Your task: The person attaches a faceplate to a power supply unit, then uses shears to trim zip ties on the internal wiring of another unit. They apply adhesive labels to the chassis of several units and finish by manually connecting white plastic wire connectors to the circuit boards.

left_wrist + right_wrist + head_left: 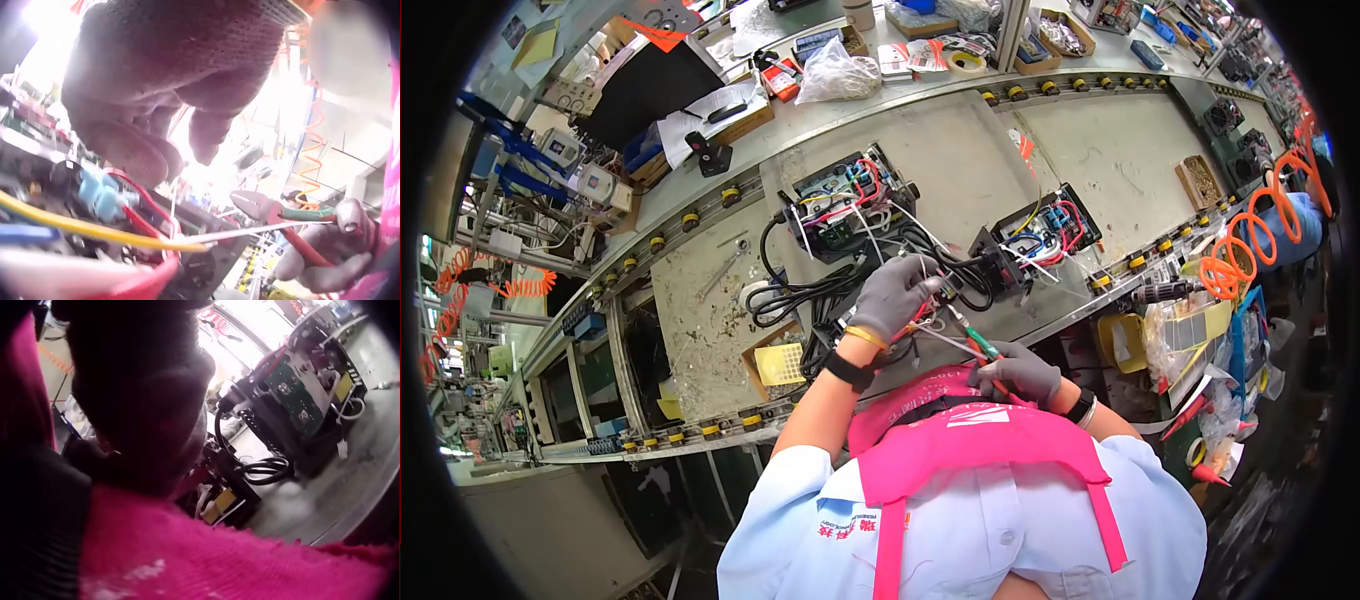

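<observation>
My left hand, in a grey glove, is over the wires between two open electrical units. Its curled fingers pinch a thin white strand rising from a bundle of red wires. A white cable tie sticks out sideways from that bundle. My gloved right hand grips cutters with green and red handles; their jaws point toward the bundle, near the tie. In the right wrist view my right hand is dark and hides the cutters.
One open unit stands at the back left, another to the right. Coiled black cables lie between and left of them. Rollers line the conveyor edges. A yellow bin and orange coiled hose are at the right.
</observation>
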The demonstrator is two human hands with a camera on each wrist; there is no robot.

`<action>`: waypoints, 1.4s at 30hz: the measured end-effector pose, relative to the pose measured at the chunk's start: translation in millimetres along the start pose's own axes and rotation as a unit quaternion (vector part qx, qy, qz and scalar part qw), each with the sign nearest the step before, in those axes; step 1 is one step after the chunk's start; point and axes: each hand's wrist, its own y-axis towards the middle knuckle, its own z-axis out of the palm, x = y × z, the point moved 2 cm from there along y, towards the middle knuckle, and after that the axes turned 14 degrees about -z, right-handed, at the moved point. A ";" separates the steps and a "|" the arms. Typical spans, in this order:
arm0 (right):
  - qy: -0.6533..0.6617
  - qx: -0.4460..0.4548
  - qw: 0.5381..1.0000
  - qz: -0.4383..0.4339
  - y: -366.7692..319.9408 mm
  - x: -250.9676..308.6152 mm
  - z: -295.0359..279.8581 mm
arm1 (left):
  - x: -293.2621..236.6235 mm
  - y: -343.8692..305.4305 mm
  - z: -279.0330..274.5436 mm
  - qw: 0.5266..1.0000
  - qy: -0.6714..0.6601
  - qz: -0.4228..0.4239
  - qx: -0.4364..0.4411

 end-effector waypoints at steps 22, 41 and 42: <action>0.361 0.140 0.920 0.056 37.9 -20.5 -3.9 | -14.0 -5.3 4.8 0.989 -0.098 -0.105 0.018; -0.727 -0.140 0.594 -0.316 5.3 23.0 5.1 | -25.1 -82.7 8.8 0.963 0.224 0.149 -0.029; -0.728 -0.143 0.583 -0.330 4.9 26.7 8.2 | -19.8 -79.4 13.7 0.962 0.232 0.137 -0.041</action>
